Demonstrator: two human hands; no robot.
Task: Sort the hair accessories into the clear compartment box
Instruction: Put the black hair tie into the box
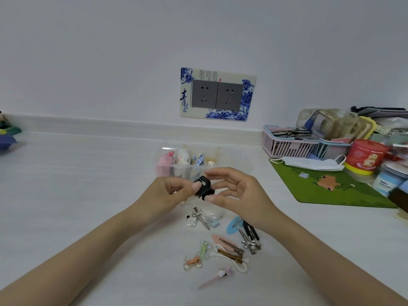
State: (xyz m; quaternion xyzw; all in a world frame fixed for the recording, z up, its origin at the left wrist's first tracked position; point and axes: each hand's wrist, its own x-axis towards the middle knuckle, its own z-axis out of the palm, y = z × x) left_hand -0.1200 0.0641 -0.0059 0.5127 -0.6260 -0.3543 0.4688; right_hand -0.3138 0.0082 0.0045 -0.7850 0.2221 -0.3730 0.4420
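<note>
Two forearms angled inward, L hand & R hand grips pinching black clip

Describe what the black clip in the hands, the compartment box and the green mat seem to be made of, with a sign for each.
The black clip looks like matte hard plastic: dull, moulded curves. The compartment box seems clear glossy plastic: contents show through its walls. The green mat is probably soft rubber or fabric: thin, flat, printed, no shine.
</note>
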